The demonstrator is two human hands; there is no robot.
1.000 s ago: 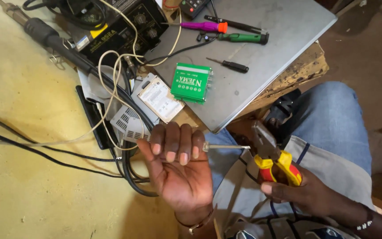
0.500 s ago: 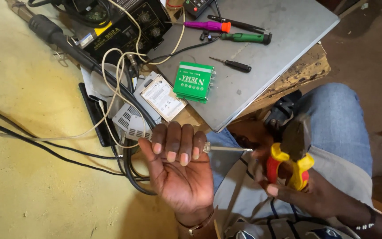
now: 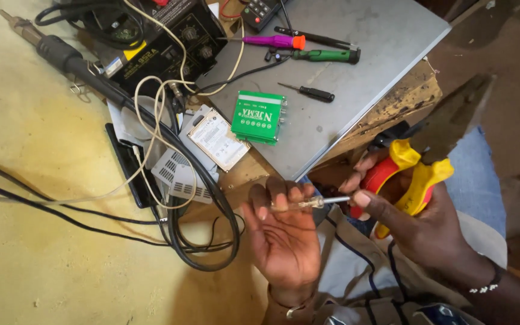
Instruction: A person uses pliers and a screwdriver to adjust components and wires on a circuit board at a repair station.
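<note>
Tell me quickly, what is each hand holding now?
Left hand: palm up, fingers curled on a small clear-handled screwdriver.
Right hand: closed on red-and-yellow pliers, thumb touching the screwdriver's shaft.

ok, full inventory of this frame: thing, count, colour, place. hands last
metal sheet: 1, grey, top centre, on a worn wooden block
green box: 1, green, on the sheet's left edge
screwdrivers: 3 on the sheet; purple with orange collar, green, small black
control unit: 1, black with knobs, top left
handpiece: 1, black, far left of the unit
cables: several, black and cream, looping over the yellow surface
flat silver-labelled drive: 1, left of the green box
vented white casing: 1, under the cables
clear-handled tester screwdriver: 1, between both hands
pliers: 1, yellow and red grip, right
left hand: palm up, fingers on the tester
right hand: holds the pliers, thumb at the tester's shaft
</note>
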